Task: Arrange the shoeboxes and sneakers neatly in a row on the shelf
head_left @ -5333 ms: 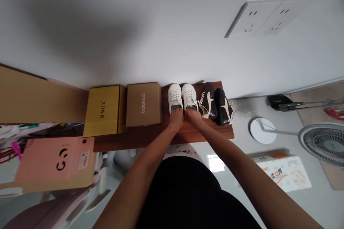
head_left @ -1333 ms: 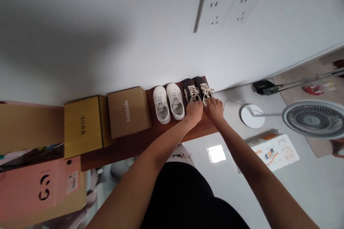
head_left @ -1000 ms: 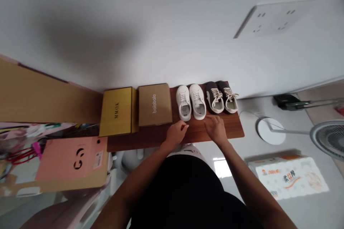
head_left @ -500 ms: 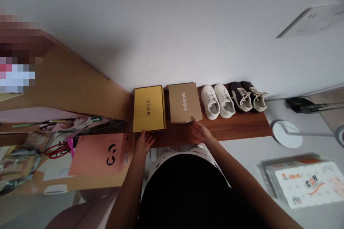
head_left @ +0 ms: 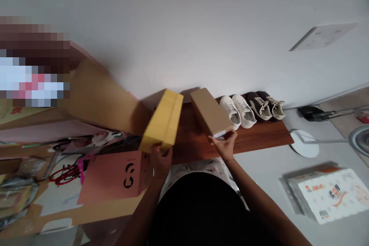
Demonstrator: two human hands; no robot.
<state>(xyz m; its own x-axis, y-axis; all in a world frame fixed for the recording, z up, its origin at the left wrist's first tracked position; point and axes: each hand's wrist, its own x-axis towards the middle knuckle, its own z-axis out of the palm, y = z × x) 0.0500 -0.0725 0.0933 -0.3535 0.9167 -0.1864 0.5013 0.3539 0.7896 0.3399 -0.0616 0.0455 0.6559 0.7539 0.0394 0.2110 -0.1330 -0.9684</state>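
My left hand (head_left: 162,161) grips the near end of a yellow shoebox (head_left: 165,117), which is tipped up on its side and slightly blurred. My right hand (head_left: 225,144) is closed on the near end of a brown cardboard shoebox (head_left: 211,109), also turned up on a narrow side. Both boxes are at the brown wooden board (head_left: 188,138); whether their lower edges touch it I cannot tell. Right beside the brown box stand white sneakers (head_left: 243,110), one partly hidden by it. Farther right is a pair of black sneakers (head_left: 261,105).
A pink box (head_left: 112,178) and red cable (head_left: 65,175) lie at left, below a large cardboard panel (head_left: 100,96). To the right are a white round base (head_left: 305,144), a wrapped tissue pack (head_left: 331,196) and a fan (head_left: 360,140). A wall rises behind the board.
Both shoeboxes have gone from lying flat, lids up, to being tipped on their sides. My hands, earlier at their near edges, now grip them. The view has shifted slightly.
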